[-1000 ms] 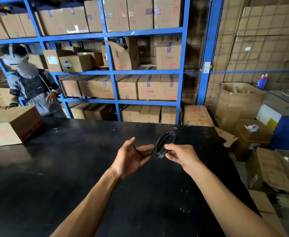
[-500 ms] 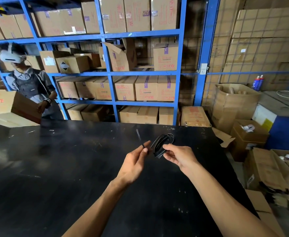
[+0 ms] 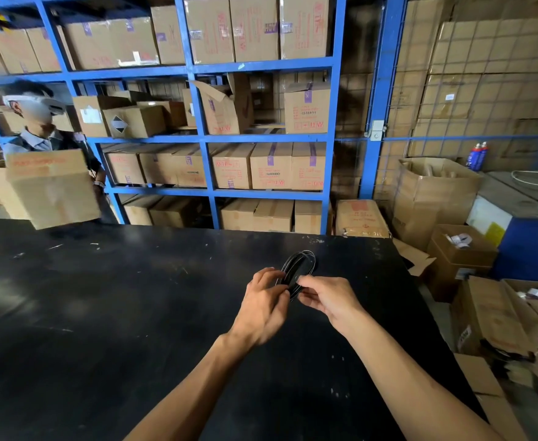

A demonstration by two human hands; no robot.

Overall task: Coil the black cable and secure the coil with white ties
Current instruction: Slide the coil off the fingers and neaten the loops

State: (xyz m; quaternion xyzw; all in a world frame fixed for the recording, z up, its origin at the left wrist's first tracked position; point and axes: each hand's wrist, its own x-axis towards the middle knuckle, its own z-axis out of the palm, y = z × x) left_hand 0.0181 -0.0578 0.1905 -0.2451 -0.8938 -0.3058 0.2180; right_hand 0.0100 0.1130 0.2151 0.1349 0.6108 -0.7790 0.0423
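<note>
The black cable (image 3: 302,265) is wound into a small oval coil, held up above the black table (image 3: 102,313). My right hand (image 3: 328,300) pinches the coil's lower edge between thumb and fingers. My left hand (image 3: 266,300) is pressed against the coil's left side, fingers curled on the strands there. The cable's loose end is hidden between my hands. No white tie shows in this view.
A person (image 3: 41,122) at the far left carries a cardboard box (image 3: 51,189) above the table's far edge. Blue shelving (image 3: 207,138) full of cartons stands behind the table. Open cartons (image 3: 462,253) crowd the floor to the right.
My left hand moved right, bringing the loose cable end in against the coil, so both hands now meet on it. The person at the left lifted the box off the table.
</note>
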